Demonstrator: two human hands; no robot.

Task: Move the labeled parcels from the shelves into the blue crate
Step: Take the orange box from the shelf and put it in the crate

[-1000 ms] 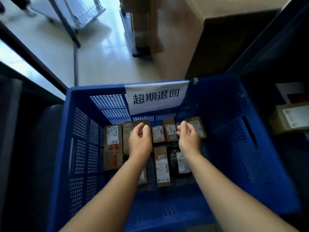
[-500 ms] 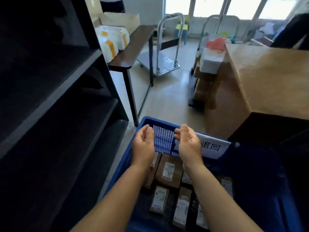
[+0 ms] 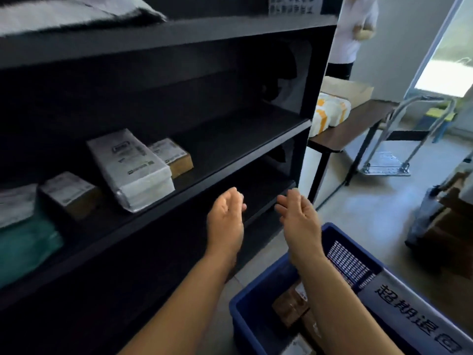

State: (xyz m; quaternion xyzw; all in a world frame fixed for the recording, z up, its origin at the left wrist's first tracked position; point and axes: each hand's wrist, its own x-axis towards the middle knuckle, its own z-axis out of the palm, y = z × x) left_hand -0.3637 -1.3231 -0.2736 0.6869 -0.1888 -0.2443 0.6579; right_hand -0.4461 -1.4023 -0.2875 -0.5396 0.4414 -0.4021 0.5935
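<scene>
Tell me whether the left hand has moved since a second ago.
Yes. The left hand rose out of the blue plastic crate and now hovers, holding nothing, before the black shelving unit.

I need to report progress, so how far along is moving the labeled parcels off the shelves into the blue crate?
Partly done. Several brown cardboard parcels already lie in the blue plastic crate. Nothing is in hand: the left hand and right hand are empty, raised before the black shelf unit. Left on that shelf: a white wrapped parcel, two small brown labeled boxes, and more at the left edge.
</scene>
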